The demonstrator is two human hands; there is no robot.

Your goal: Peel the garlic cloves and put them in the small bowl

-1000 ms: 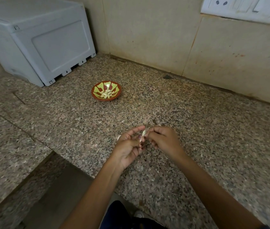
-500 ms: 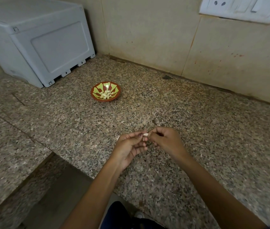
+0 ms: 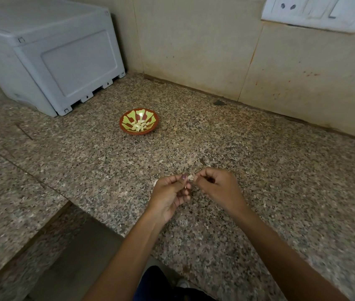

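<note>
A small pale garlic clove (image 3: 190, 177) sits between my two hands, just above the granite counter. My left hand (image 3: 170, 195) pinches it with thumb and fingertips, and my right hand (image 3: 219, 187) pinches its other end with curled fingers. Farther back stands the small red bowl (image 3: 126, 128) with a green pattern. Several peeled cloves (image 3: 139, 126) lie inside it. A bit of pale skin (image 3: 155, 182) shows by my left hand, partly hidden.
A grey plastic appliance (image 3: 48, 55) stands at the back left against the wall. A white switch and socket plate (image 3: 317, 11) is on the wall at the upper right. The counter edge (image 3: 98, 216) drops off below my left forearm. A dark scrap (image 3: 202, 161) lies just beyond my hands.
My hands stayed in place over the counter, working the clove between the fingertips. My left thumb has closed down over the clove. The bowl has not moved.
</note>
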